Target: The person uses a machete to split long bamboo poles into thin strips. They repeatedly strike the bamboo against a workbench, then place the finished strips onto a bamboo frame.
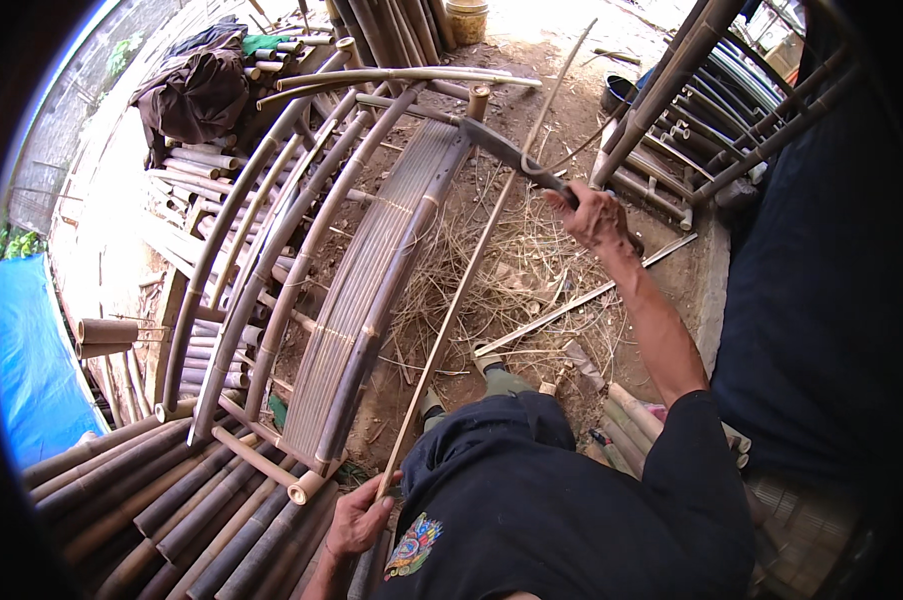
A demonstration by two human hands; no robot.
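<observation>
My left hand (359, 520), low in the view, is closed around the near end of a long, thin bamboo strip (471, 268). The strip slants up and away to the right. My right hand (593, 220) grips the handle of a machete (498, 146), its broad dark blade pointing left. That blade crosses the strip at its upper part, and a thin shaving (581, 148) curls off beside it. Whether the edge is biting into the strip, I cannot tell. Left of the strip stands a bamboo bench (346, 290) with a slatted seat and curved rails.
Loose shavings (501, 265) litter the dirt floor, where a pale split strip (591, 305) also lies. Bamboo poles (201, 520) are stacked at the lower left, beside a blue tarp (36, 350). A bamboo rack (661, 95) stands at the upper right; a yellow bucket (467, 22) is farther back.
</observation>
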